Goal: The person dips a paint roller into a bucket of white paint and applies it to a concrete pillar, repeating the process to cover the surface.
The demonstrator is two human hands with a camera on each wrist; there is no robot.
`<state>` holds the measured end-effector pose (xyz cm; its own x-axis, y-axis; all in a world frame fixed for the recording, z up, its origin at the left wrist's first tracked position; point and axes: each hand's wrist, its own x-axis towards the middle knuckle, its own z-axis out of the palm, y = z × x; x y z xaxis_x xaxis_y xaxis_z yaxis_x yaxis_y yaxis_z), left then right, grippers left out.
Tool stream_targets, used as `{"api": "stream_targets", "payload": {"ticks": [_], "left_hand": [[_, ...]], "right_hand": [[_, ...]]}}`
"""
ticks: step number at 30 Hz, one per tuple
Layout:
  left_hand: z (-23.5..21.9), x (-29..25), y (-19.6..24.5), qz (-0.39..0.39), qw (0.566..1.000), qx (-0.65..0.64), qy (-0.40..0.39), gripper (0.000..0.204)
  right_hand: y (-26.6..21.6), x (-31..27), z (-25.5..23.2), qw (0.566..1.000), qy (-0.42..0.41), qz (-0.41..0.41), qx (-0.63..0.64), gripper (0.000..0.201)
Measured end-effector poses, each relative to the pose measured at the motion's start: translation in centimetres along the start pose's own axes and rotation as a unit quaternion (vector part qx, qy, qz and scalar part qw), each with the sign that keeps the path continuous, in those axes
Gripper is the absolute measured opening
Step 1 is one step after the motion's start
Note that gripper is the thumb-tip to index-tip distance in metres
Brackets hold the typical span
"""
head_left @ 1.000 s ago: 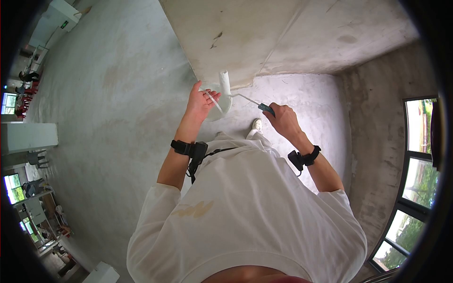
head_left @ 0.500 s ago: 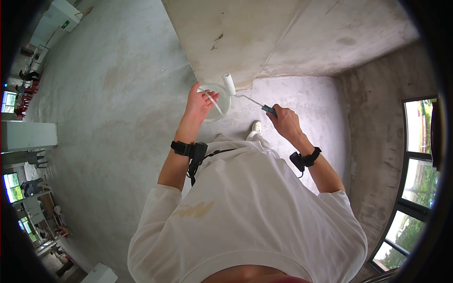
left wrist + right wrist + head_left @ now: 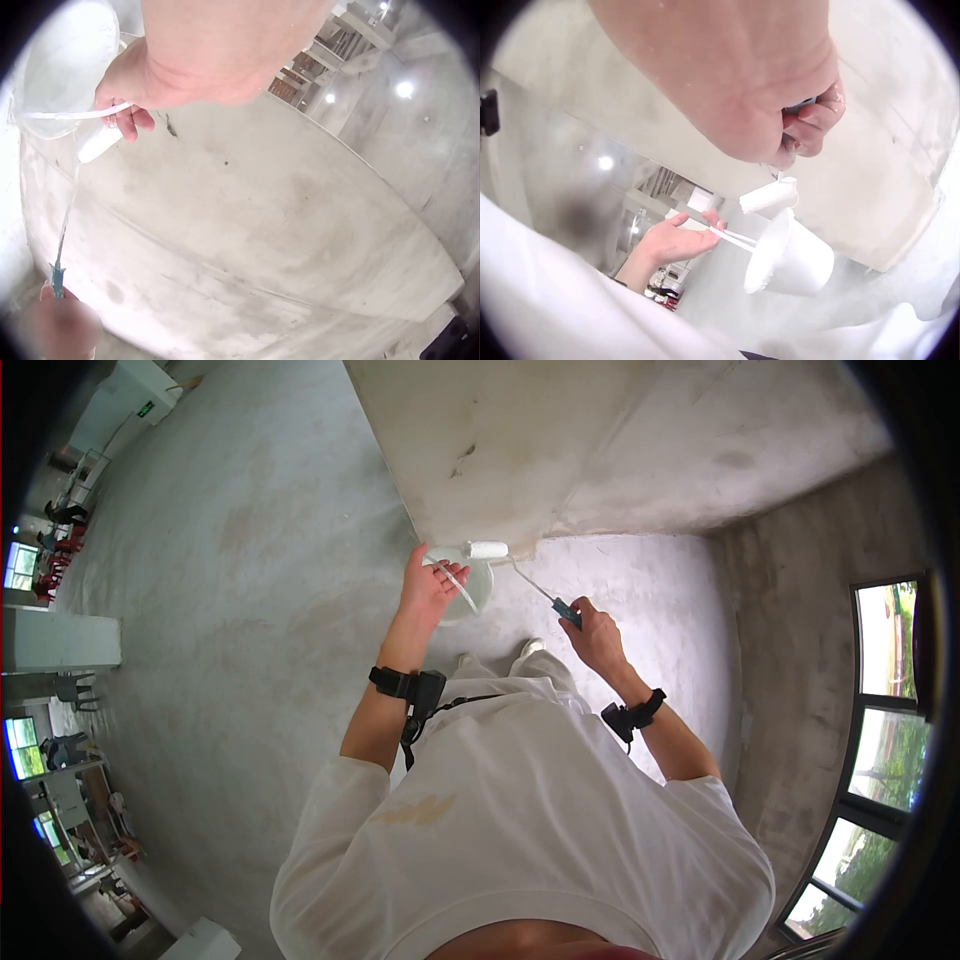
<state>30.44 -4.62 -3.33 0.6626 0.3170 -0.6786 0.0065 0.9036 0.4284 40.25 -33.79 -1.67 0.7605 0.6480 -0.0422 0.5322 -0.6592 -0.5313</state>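
Note:
My left hand (image 3: 428,595) holds a white bucket (image 3: 483,582) by its thin bail handle (image 3: 460,590), which crosses the palm side of the curled fingers. In the right wrist view the bucket (image 3: 802,259) hangs tilted, its rim coated in white. The right hand (image 3: 598,641) grips the blue-green handle (image 3: 567,612) of a paint roller. Its white roller sleeve (image 3: 488,549) lies level over the bucket's far rim in the head view. Close above the bucket mouth, the sleeve (image 3: 769,196) shows again in the right wrist view.
A bare plastered wall (image 3: 500,450) rises just beyond the bucket, its corner edge at the left. Grey concrete floor (image 3: 230,640) stretches to the left. Windows (image 3: 870,750) line the right side. The person's shoes (image 3: 530,648) stand below the hands.
The roller sleeve has turned from nearly upright to level and come lower, nearer the bucket. My right hand has shifted slightly down. The left hand keeps the bucket in nearly the same place.

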Motion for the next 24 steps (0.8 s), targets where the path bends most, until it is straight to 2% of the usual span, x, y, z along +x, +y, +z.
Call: {"api": "stream_targets", "payload": {"ticks": [4,9,11,12,15,19,22,24], "left_hand": [[0.3,0.1,0.4,0.008,1.000,-0.008,0.008,0.052],[1.4,0.6,0.8,0.020,0.999,-0.016,0.037,0.052],[1.4,0.9,0.5,0.021,0.998,-0.024,0.058,0.052],[2.2,1.7,0.9,0.023,0.997,-0.035,0.071,0.052],[1.9,2.8,0.7,0.033,0.996,-0.035,0.073,0.052],[1.2,3.4,0.6,0.039,0.995,-0.065,0.066,0.053],[1.3,3.1,1.0,0.041,0.995,-0.072,0.058,0.054],[1.1,3.3,1.0,0.030,0.995,-0.092,0.034,0.056]], "right_hand": [[-0.2,0.8,-0.6,0.997,0.010,0.032,-0.065,0.029],[0.1,1.7,-1.1,0.998,-0.016,0.050,-0.017,0.030],[1.2,2.2,-0.9,0.968,-0.120,0.089,0.202,0.025],[1.8,3.3,-0.9,0.968,-0.121,0.084,0.206,0.025],[3.1,3.9,0.3,0.987,-0.091,-0.018,0.133,0.030],[2.5,4.9,0.0,0.975,-0.109,0.062,0.183,0.031],[3.1,5.5,0.8,0.972,-0.108,0.093,0.189,0.035],[3.6,6.5,1.0,0.971,-0.102,0.074,0.203,0.034]]}}
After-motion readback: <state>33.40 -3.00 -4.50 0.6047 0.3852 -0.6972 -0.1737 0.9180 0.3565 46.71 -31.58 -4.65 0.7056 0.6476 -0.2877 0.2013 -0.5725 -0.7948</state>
